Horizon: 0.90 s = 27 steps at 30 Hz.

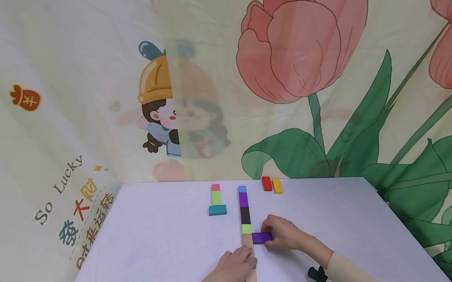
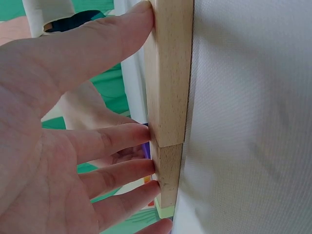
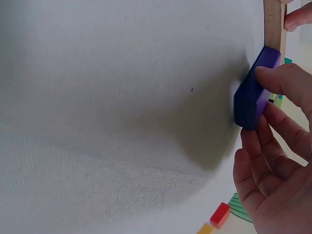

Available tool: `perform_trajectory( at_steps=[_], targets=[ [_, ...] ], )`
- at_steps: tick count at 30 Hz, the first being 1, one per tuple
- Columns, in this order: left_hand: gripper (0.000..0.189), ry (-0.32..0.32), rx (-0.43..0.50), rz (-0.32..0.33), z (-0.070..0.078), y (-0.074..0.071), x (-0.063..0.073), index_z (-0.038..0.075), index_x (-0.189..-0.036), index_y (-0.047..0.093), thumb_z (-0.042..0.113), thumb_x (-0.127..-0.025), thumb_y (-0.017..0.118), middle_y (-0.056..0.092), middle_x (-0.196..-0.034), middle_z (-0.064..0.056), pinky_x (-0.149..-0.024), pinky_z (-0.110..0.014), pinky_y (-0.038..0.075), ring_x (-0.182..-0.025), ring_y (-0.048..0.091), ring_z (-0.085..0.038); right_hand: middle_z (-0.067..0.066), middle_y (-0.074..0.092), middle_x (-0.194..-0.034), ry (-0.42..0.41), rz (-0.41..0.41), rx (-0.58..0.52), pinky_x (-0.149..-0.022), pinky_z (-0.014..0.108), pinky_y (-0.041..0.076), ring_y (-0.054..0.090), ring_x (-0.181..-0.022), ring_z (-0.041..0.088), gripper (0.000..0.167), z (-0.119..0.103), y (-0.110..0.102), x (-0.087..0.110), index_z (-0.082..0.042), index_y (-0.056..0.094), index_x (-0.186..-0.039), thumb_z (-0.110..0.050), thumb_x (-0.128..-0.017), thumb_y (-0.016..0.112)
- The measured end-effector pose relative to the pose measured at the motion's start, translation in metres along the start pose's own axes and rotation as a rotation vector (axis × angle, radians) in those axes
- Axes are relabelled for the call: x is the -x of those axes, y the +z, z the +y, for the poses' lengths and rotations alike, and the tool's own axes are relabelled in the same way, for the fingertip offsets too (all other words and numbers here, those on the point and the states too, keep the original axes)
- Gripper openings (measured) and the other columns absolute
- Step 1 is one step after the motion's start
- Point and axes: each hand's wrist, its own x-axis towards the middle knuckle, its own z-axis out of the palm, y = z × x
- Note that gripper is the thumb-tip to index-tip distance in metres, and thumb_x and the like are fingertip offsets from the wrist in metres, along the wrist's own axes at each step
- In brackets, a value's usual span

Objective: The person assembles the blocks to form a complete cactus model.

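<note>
Field notes, places taken from the long row [image 1: 246, 219] of blocks.

Progress: row already laid. From its far end: light blue block [image 1: 242, 189], violet block [image 1: 243, 199], black block [image 1: 245, 212], light green block [image 1: 246, 229], then two wooden blocks, the farther [image 1: 247, 239] and the nearer [image 2: 171, 73]. Left of the row, a short stack also laid flat: teal block [image 1: 217, 210] crosswise, lime block [image 1: 216, 197] beyond it, pink block [image 1: 215, 187] at the tip. Purple block [image 1: 262, 238] seems to be the piece in hand, placing nearly done, not yet let go. Red block [image 1: 267, 184] and yellow block [image 1: 277, 186] lie loose, right of the row's far end; probably left to use, though the pictures don't settle it.

Purple block: oblong, smooth, bevelled edges, one side looking darker blue. Sits on the white worktop [image 1: 158, 245], right of the row and square to it, one end seemingly touching the farther wooden block.

Hands: right hand [image 1: 282, 233] pinches the purple block, thumb against fingers. Left hand [image 1: 236, 264] spread, fingers fairly straight, tips resting on the wooden blocks, not wrapped round them. Wood pale, fine-grained, slight step at the joint.
</note>
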Motion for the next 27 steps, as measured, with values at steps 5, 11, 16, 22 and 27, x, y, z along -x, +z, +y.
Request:
perform_trajectory(
  at_steps=[5, 11, 16, 22, 27],
  targets=[
    [0.07, -0.002, 0.007, -0.011, 0.001, -0.001, 0.0, 0.022, -0.118, 0.06, 0.064, -0.065, 0.076, 0.05, -0.126, 0.003, -0.072, -0.024, 0.042, -0.119, 0.048, -0.011, -0.011, 0.057, -0.089, 0.003, 0.002, -0.003, -0.074, 0.022, 0.049, 0.05, -0.079, 0.003, 0.029, 0.001, 0.0, 0.0, -0.018, 0.066, -0.096, -0.026, -0.073, 0.082],
    [0.072, -0.011, 0.028, -0.051, 0.001, -0.003, 0.0, 0.022, -0.121, 0.06, 0.065, -0.066, 0.076, 0.05, -0.129, 0.002, -0.076, -0.026, 0.044, -0.122, 0.047, -0.012, -0.009, 0.059, -0.091, 0.046, 0.021, -0.066, -0.076, 0.024, 0.05, 0.053, -0.084, 0.006, 0.031, 0.004, -0.004, -0.002, -0.017, 0.067, -0.1, -0.032, -0.076, 0.081],
    [0.074, -0.017, 0.058, -0.074, 0.0, -0.003, -0.001, 0.021, -0.122, 0.059, 0.066, -0.065, 0.076, 0.049, -0.13, 0.002, -0.076, -0.025, 0.043, -0.121, 0.047, -0.012, -0.003, 0.061, -0.093, 0.178, 0.17, -0.087, -0.076, 0.028, 0.051, 0.056, -0.088, 0.011, 0.024, 0.018, -0.017, -0.015, -0.014, 0.068, -0.101, -0.028, -0.083, 0.076],
    [0.077, -0.024, 0.067, -0.082, 0.0, -0.003, -0.002, 0.02, -0.122, 0.059, 0.065, -0.062, 0.079, 0.049, -0.128, 0.002, -0.075, -0.023, 0.042, -0.118, 0.046, -0.01, 0.015, 0.061, -0.101, 0.383, 0.43, -0.065, -0.075, 0.038, 0.053, 0.06, -0.087, 0.024, 0.03, 0.051, -0.032, -0.043, -0.001, 0.066, -0.109, -0.022, -0.088, 0.069],
    [0.073, -0.012, 0.068, -0.07, 0.0, -0.001, -0.002, 0.021, -0.12, 0.06, 0.064, -0.064, 0.078, 0.049, -0.126, 0.003, -0.072, -0.022, 0.041, -0.117, 0.046, -0.009, 0.025, 0.06, -0.107, 0.481, 0.521, -0.166, -0.079, 0.044, 0.052, 0.06, -0.093, 0.033, 0.039, 0.066, -0.034, -0.062, 0.006, 0.059, -0.117, -0.021, -0.09, 0.063]
  ],
)
